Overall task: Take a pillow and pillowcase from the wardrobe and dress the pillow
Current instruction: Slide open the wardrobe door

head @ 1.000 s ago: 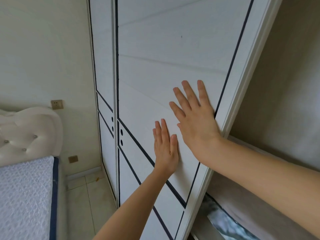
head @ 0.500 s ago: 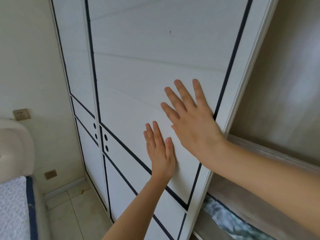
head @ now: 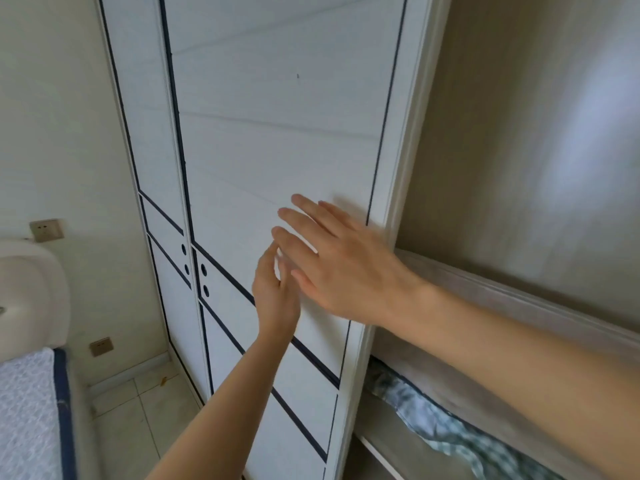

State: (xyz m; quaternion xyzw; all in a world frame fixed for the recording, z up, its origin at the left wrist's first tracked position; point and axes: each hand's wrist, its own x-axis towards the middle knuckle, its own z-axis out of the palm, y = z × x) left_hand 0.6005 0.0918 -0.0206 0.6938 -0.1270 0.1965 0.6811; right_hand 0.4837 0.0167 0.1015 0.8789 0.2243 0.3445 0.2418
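Wardrobe's white sliding door with dark trim lines (head: 277,140) part open | my left hand (head: 273,299) and right hand (head: 343,271) spread, grip wide, holding nothing | green patterned fabric (head: 440,427) on inner shelf, pillow unseen | step: opening; next: reach inside.

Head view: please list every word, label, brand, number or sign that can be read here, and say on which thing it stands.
None: no readable text is in this picture.
The wardrobe door shows only dark trim lines and round holes.
The two wall sockets carry no legible marking.
The patterned fabric on the shelf shows print, no letters.
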